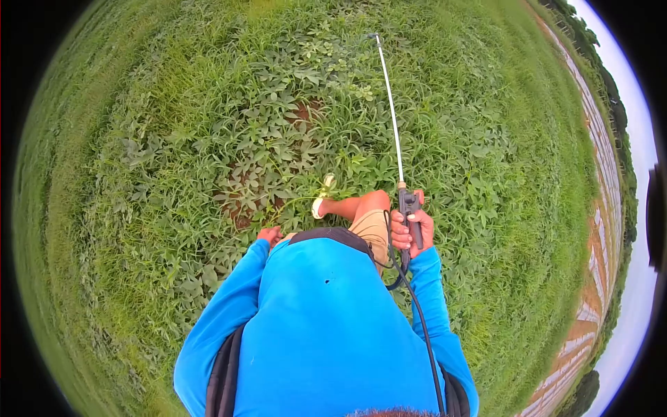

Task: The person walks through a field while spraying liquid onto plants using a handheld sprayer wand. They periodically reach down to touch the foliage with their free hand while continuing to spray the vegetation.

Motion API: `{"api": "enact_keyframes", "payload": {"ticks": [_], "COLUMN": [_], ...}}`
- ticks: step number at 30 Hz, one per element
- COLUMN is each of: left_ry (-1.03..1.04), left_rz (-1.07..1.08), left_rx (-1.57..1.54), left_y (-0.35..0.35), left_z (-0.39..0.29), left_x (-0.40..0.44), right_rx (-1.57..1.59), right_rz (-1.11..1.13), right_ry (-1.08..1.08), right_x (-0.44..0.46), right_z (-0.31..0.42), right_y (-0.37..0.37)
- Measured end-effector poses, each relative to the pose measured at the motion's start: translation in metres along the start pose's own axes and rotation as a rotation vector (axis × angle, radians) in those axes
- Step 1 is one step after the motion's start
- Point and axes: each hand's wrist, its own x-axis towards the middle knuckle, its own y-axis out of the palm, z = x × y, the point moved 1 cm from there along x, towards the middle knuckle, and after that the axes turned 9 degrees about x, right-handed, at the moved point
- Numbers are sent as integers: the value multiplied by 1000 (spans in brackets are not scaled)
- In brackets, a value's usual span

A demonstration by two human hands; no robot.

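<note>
My right hand is wrapped round the dark handle of a spray wand. Its pale, thin tube points forward over the weeds and ends in a small dark nozzle. From the handle a black hose loops down and runs back along my right side. Beside my left hip hangs my left hand, just above the leaves. Its fingers look curled, and the palm is hidden, so whether anything is inside does not show.
Dense grass and broad-leaved plants surround me, with brown soil showing in patches. One bare leg with a light shoe steps forward among them. Dark straps hang by my sides. Pale strips on bare ground lie far right, before trees.
</note>
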Motion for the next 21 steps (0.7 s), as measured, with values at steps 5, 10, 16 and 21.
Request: {"api": "enact_keyframes", "payload": {"ticks": [5,10,16,21], "left_ry": [28,-6,-64,-259], "left_rz": [-23,-64,-56,-38], "left_rx": [-28,-11,-17,12], "left_y": [0,-5,-13,-4], "left_z": [-30,-63,-92,-161], "left_x": [4,12,44,70], "right_rx": [-48,-98,-197,-282], "right_rz": [120,186,93,-178], "right_ry": [247,409,402,235], "right_x": [34,71,127,158], "right_z": [-4,10,58,119], "right_y": [38,56,68,63]}}
